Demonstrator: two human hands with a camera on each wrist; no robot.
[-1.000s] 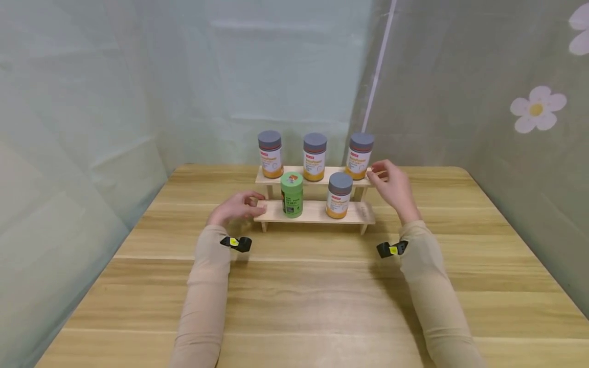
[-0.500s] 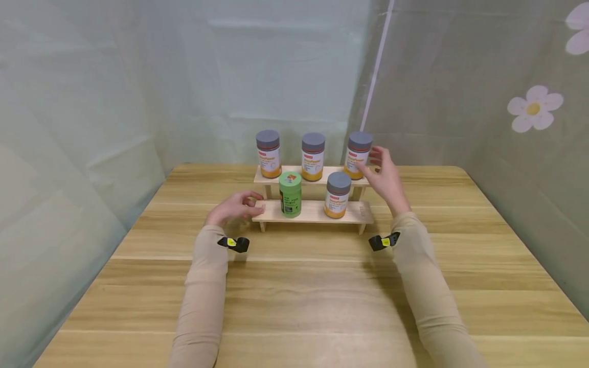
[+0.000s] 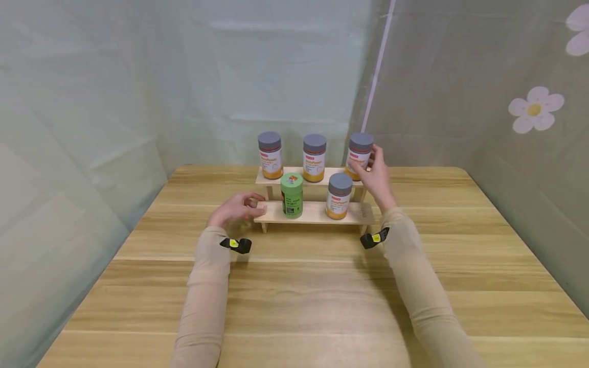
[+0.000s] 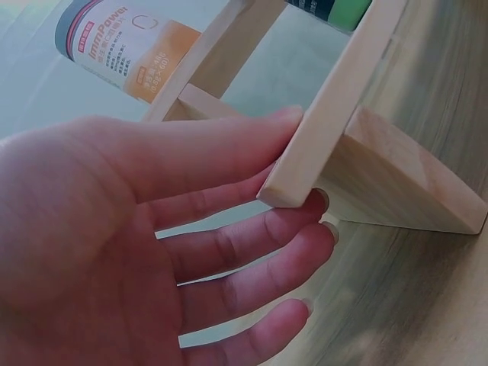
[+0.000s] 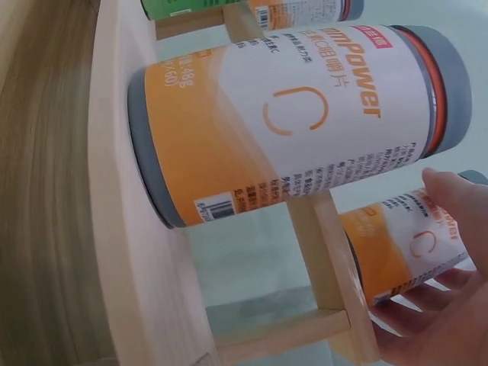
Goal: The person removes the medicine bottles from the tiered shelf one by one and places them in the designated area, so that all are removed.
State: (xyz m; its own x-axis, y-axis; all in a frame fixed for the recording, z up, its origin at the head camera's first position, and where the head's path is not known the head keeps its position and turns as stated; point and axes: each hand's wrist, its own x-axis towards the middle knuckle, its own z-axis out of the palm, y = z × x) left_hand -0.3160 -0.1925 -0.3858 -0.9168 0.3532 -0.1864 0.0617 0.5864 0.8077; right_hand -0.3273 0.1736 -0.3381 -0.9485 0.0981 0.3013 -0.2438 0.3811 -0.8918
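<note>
A two-step wooden display shelf (image 3: 313,212) stands on the table with supplement bottles upright on it. At its lower left end, my left hand (image 3: 235,208) pinches the board, thumb on top and fingers curled beneath (image 4: 293,213). My right hand (image 3: 378,180) grips the grey-lidded bottle (image 3: 361,140) at the right end of the upper step, thumb in front and fingers behind. That bottle's base appears to rest on the board. Another grey-lidded bottle (image 3: 338,198) sits on the lower step, filling much of the right wrist view. Left of it is a green bottle (image 3: 292,197).
Two more grey-lidded bottles stand on the upper step, one at the left (image 3: 270,156) and one in the middle (image 3: 314,159). A wood-grain table (image 3: 303,306) extends in front. Pale cloth (image 3: 285,76) hangs behind it.
My right hand has moved left from the upper step's right end and closed around the right-hand bottle. The left hand stays at the shelf's lower left end.
</note>
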